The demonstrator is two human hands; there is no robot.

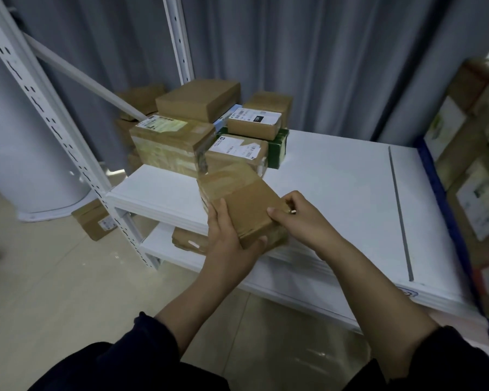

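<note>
At the far left a small carton (95, 222) sits on the floor, closed. Next comes the pile of parcels (178, 142) at the back left of the white shelf (345, 176). All are taped shut, so I cannot tell what is inside. On the lower shelf (158, 246) lies one flat packet (188, 239). My left hand (229, 238) wraps the near left corner of the brown box (249, 206), fingers curled against it. The box is sealed with tape and sits at the white shelf's front edge, just before the pile. My right hand (299, 218) grips its right side, thumb on top. At the far right stand stacked cartons (469, 170).
</note>
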